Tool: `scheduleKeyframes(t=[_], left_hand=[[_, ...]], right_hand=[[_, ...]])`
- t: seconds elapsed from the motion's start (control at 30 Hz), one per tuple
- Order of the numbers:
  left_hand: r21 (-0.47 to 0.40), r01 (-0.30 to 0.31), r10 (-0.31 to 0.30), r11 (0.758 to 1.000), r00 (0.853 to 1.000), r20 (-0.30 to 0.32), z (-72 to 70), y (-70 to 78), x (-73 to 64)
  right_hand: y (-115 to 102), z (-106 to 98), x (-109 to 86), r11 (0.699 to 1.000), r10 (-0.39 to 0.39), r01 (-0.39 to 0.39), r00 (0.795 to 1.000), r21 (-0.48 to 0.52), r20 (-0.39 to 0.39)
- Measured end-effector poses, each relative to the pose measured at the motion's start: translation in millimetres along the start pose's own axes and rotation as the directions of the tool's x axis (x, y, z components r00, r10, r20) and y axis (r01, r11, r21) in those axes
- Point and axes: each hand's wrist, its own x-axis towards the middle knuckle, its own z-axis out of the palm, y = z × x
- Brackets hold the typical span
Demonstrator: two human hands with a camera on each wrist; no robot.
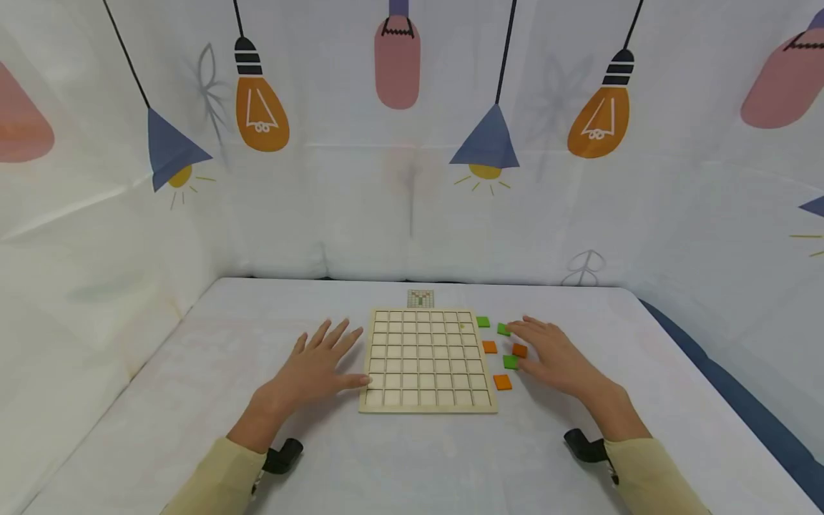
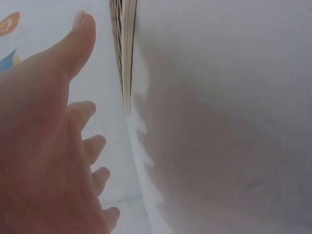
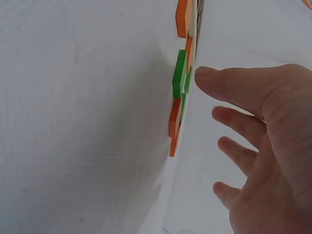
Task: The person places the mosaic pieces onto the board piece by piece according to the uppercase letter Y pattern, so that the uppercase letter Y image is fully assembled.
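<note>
A pale wooden board (image 1: 428,410) with a grid of square recesses lies flat on the white-covered table. To its left is my left hand (image 1: 312,375), fingers spread, the thumb tip overlapping the board's left edge in the head view. In the left wrist view, that hand (image 2: 39,131) holds nothing. My right hand (image 1: 556,357) hovers by several square tiles beside the board's right edge. Among them are a green tile (image 1: 510,362) near the thumb, another green tile (image 1: 503,329) near the fingertips and an orange tile (image 1: 503,383). The right wrist view shows that hand (image 3: 278,131) with nothing between relaxed fingers.
A small card (image 1: 420,298) with a printed grid pattern lies just behind the board. White fabric (image 1: 360,214) printed with lamps and bulbs hangs behind the table (image 1: 161,400). Each wrist carries a black camera, such as the one (image 1: 283,456) on the left.
</note>
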Motion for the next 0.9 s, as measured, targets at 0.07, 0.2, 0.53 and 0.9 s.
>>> scheduleKeyframes(t=[0.07,0.2,0.53,0.9], left_hand=[[0.002,-0.007,0.007,1.000,1.000,0.010,-0.3,2.8,0.0],[-0.007,-0.013,0.014,1.000,0.999,0.050,-2.9,8.1,-0.7],[-0.084,-0.065,0.076,0.994,0.987,0.142,-3.2,10.9,-1.3],[-0.085,-0.061,0.075,0.995,0.983,0.166,-1.9,14.1,-2.9]], right_hand=[[-1,1,0.3,1.000,-0.006,0.006,1.000,0.003,0.005],[-3,3,1.0,1.000,-0.021,0.020,0.999,0.018,0.025],[-9,7,5.5,1.000,-0.001,-0.001,0.995,0.022,0.096],[-9,10,7.6,0.998,-0.052,0.050,0.996,0.023,0.078]])
